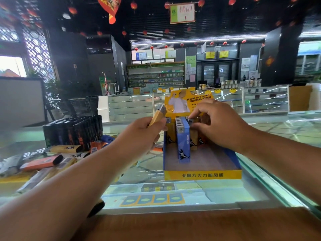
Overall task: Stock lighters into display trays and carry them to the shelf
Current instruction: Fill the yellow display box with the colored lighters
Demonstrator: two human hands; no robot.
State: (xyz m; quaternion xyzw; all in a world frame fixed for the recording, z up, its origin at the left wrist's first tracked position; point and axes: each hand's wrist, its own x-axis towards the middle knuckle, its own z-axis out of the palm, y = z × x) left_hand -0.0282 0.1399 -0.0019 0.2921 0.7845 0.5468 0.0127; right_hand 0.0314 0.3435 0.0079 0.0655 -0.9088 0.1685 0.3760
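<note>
At the centre of the frame, on the glass counter, stands the display tray: a cardboard box with blue side walls, a low yellow front wall printed with dark characters, and a yellow backing card rising behind it. The tray is part filled. A row of blue lighters with silver metal heads and a dark splash logo runs front to back down its middle, more lighters stand at the rear on both sides, and the grey floor towards the front is bare. Your left hand, just left of the tray, grips a yellow lighter by its lower body, fingers curled round it, with the metal head tilted up and to the right above the tray's left rear corner. Your right hand hangs over the rear right of the tray with the fingers bent downward; thumb and forefinger pinch the metal head of a tan lighter standing just right of the blue row. In the left of the frame a packed block of black lighters stands upright on the counter. In front of it loose lighters lie flat, among them an orange lighter with a black end. A wooden edge crosses the bottom of the frame.
</note>
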